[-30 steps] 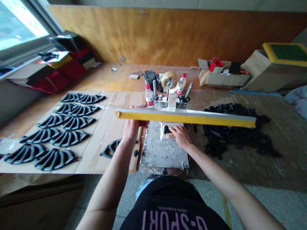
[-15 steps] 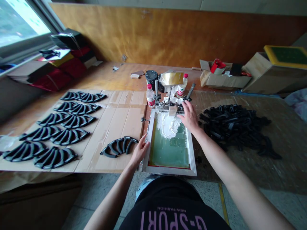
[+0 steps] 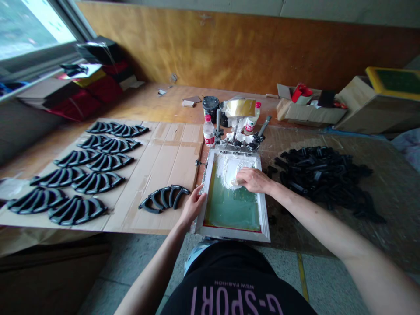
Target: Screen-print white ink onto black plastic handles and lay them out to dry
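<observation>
Silkscreen frame (image 3: 232, 234), green mesh (image 3: 231, 208), thick white ink (image 3: 229, 168)

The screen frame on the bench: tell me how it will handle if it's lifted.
The screen frame looks stiff and probably light for its size, given its slim rim and stretched mesh. With clamps at its far edge, it would likely swing up rather than lift free. The thick white ink looks wet and could creep toward the near rim if tilted.
</observation>
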`<state>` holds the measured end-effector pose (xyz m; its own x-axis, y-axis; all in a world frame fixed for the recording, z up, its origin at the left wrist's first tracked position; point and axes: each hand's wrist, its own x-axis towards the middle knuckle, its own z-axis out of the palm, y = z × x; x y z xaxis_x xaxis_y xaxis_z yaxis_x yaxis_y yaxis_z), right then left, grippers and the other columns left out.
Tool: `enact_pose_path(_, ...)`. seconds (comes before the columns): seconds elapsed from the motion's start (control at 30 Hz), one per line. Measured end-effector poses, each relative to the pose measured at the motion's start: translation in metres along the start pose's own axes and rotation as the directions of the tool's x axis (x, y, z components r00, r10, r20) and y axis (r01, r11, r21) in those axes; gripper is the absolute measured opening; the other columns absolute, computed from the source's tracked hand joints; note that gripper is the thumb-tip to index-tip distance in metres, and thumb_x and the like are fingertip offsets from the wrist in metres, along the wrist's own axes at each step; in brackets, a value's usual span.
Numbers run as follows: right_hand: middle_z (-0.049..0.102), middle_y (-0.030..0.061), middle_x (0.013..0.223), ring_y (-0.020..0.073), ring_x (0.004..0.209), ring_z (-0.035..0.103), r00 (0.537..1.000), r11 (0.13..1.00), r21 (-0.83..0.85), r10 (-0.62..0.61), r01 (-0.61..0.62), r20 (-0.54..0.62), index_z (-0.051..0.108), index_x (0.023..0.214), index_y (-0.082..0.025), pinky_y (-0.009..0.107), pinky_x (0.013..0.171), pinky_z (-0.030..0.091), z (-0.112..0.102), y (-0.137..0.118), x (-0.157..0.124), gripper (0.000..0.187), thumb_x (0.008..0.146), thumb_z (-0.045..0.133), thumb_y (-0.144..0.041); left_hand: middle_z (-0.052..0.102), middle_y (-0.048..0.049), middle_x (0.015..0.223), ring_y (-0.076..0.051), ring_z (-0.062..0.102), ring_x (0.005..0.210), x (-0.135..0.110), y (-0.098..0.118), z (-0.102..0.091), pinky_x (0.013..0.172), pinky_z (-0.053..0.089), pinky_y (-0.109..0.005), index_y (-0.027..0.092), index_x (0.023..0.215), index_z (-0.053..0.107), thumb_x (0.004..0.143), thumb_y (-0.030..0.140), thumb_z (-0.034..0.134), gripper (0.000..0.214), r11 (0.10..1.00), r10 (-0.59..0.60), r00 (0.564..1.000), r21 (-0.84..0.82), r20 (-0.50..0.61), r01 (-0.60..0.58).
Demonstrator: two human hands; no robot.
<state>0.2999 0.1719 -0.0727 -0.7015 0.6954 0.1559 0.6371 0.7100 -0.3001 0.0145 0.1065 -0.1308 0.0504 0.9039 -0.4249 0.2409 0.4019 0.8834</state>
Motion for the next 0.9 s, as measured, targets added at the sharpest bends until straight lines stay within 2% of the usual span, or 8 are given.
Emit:
enact_pose_path(0.1,0.062,0.0072,0.085,0.0215,0.088,0.054,0.989,0.993,-0.063,0.092,-0.100,-0.116,0.062,0.083,-0.016,0.031,0.077,0.043,0.010,-0.002,0.003,0.013,0.086,0.051,-0.009,0.070,-0.0038,0.087,-0.018,0.064,0.072,-0.003,0.007,0.001,0.062,0.049,-0.026,0.018,0.137,0.048,0.081,0.053,0.058,0.067,0.999,-0.016,1.000,-0.039,-0.004,0.016)
enact_pose_path(0.23,0.064,0.0096,0.093,0.0225,0.096,0.055,0.988,0.997,-0.056,0.038,-0.047,-0.150,0.065,0.094,-0.015,0.033,0.084,0.045,0.023,-0.009,-0.006,0.017,0.088,0.049,-0.010,0.070,-0.0033,0.084,-0.018,0.064,0.072,-0.005,0.010,-0.001,0.062,0.048,-0.025,0.019,0.138,0.047,0.079,0.053,0.061,0.069,0.997,-0.031,0.999,-0.076,0.013,0.032)
enact_pose_path(0.4,0.068,0.0061,0.102,0.0200,0.092,0.060,0.944,0.961,-0.005,0.272,-0.278,-0.185,0.060,0.121,-0.023,0.030,0.080,0.046,-0.006,0.017,0.030,0.033,0.089,0.061,-0.030,0.071,-0.0038,0.089,-0.019,0.066,0.076,-0.015,0.035,-0.009,0.064,0.050,-0.026,0.022,0.140,0.046,0.078,0.055,0.063,0.073,0.996,-0.007,1.000,-0.085,0.023,0.009)
enact_pose_path(0.57,0.071,0.0039,0.084,0.0215,0.078,0.064,0.753,0.764,-0.080,0.604,-0.640,-0.261,0.050,0.137,-0.028,0.031,0.072,0.046,-0.050,0.070,0.046,0.050,0.090,0.057,-0.043,0.070,-0.0037,0.089,-0.015,0.064,0.075,-0.026,0.099,-0.021,0.063,0.049,-0.023,0.018,0.114,0.066,0.083,0.061,0.054,0.054,0.983,0.102,0.995,-0.154,-0.023,-0.104)
enact_pose_path(0.7,0.071,0.0062,0.085,0.0224,0.080,0.065,0.535,0.630,0.083,0.714,-0.772,-0.451,0.059,0.124,-0.021,0.033,0.075,0.046,-0.054,0.101,-0.008,0.037,0.095,0.042,-0.037,0.069,-0.0046,0.091,-0.014,0.064,0.071,-0.009,0.147,-0.018,0.061,0.051,-0.024,0.017,0.105,0.066,0.086,0.061,0.047,0.051,0.883,0.324,0.942,-0.329,-0.092,-0.336)
enact_pose_path(0.77,0.071,0.0082,0.087,0.0231,0.081,0.065,0.489,0.593,0.161,0.765,-0.789,-0.420,0.064,0.111,-0.018,0.034,0.075,0.047,-0.035,0.103,-0.035,0.032,0.094,0.042,-0.033,0.069,-0.0055,0.088,-0.014,0.065,0.073,0.003,0.166,-0.013,0.060,0.052,-0.023,0.016,0.102,0.066,0.088,0.055,0.048,0.045,0.835,0.376,0.914,-0.373,-0.150,-0.405)
enact_pose_path(0.83,0.071,0.0099,0.089,0.0239,0.084,0.064,0.544,0.625,0.199,0.766,-0.755,-0.342,0.065,0.105,-0.016,0.035,0.077,0.048,-0.007,0.093,-0.051,0.028,0.091,0.046,-0.032,0.067,-0.0051,0.079,-0.013,0.064,0.069,0.012,0.180,-0.007,0.056,0.051,-0.022,0.015,0.095,0.066,0.088,0.052,0.048,0.041,0.834,0.346,0.919,-0.386,-0.189,-0.393)
enact_pose_path(0.9,0.070,0.0110,0.096,0.0240,0.090,0.063,0.678,0.732,0.205,0.680,-0.649,-0.280,0.063,0.110,-0.016,0.036,0.082,0.048,0.023,0.075,-0.056,0.029,0.089,0.052,-0.032,0.066,-0.0044,0.072,-0.012,0.062,0.064,0.016,0.183,-0.002,0.055,0.050,-0.021,0.015,0.093,0.065,0.089,0.054,0.046,0.044,0.832,0.305,0.925,-0.408,-0.228,-0.375)
